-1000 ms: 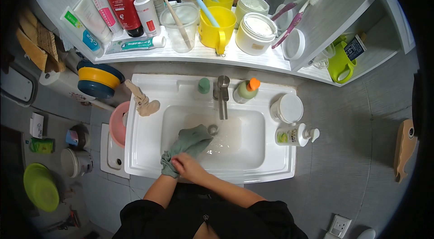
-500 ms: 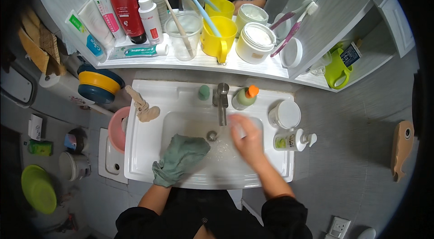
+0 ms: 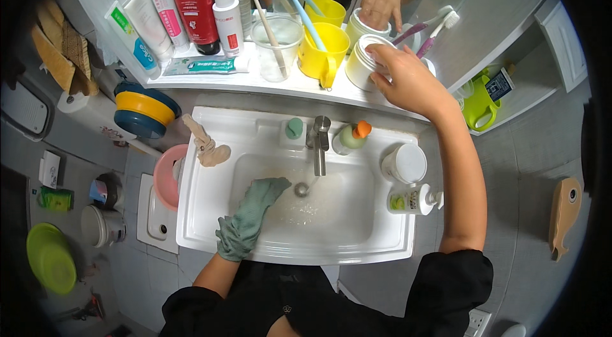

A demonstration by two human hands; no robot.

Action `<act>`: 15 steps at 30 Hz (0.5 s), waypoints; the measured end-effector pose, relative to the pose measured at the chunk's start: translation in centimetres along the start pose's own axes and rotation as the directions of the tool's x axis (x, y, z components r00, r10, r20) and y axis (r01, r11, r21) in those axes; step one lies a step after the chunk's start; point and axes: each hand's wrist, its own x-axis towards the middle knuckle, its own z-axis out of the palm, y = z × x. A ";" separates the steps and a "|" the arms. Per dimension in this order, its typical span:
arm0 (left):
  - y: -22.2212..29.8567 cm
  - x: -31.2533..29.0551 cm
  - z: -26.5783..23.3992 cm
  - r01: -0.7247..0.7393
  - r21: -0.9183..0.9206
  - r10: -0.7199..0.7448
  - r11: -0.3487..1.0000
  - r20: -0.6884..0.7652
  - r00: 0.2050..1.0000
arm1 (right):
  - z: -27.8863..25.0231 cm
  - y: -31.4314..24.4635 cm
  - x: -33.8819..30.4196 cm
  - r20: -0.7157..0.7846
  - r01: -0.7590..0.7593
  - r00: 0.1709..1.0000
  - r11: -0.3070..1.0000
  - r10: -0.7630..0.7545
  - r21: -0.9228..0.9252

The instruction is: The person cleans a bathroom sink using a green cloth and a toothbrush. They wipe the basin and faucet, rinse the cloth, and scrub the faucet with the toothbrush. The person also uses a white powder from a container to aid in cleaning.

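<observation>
A wrinkled green cloth mitt (image 3: 245, 225) covers my left hand (image 3: 255, 209), low over the left part of the white sink basin; its fingers are hidden inside. My bare right hand (image 3: 411, 79) reaches up to the shelf, over a white open jar (image 3: 358, 72). Its fingertips dip into the jar's mouth, while the thumb stays apart near the rim. In the mirror, the reflected fingers (image 3: 377, 7) bend down into the jar. Whether they hold any of its contents cannot be made out.
The metal faucet (image 3: 320, 155) stands behind the basin, with a green pump bottle (image 3: 347, 139) beside it. A beige cloth (image 3: 207, 146) lies on the sink's left rim (image 3: 189, 209). At the right are a white tub (image 3: 407, 164) and pump bottle (image 3: 411, 199). Yellow cup (image 3: 322, 57) holds a toothbrush.
My right hand has moved from beside the faucet up to the open jar on the shelf. My left hand stays over the basin, its mitt now narrower and turned.
</observation>
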 end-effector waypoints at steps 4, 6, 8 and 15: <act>-1.5 0.8 0.2 -0.130 0.165 0.113 0.978 0.107 0.988 | -0.1 0.3 0.1 0.055 -0.004 0.998 0.999 0.007 -0.052; 0.2 1.9 -2.7 -0.121 0.098 0.097 0.988 0.216 0.972 | -0.4 0.0 0.4 0.070 0.005 0.998 0.999 -0.002 -0.037; 1.1 1.5 -3.5 -0.062 -0.015 0.063 0.998 0.126 0.990 | -0.3 0.0 0.4 0.002 0.032 0.999 0.999 -0.032 0.004; 1.0 2.1 -2.0 -0.201 -0.110 0.189 0.973 -0.116 0.975 | -0.4 -0.5 -0.8 -0.323 -0.077 0.931 0.957 0.169 0.279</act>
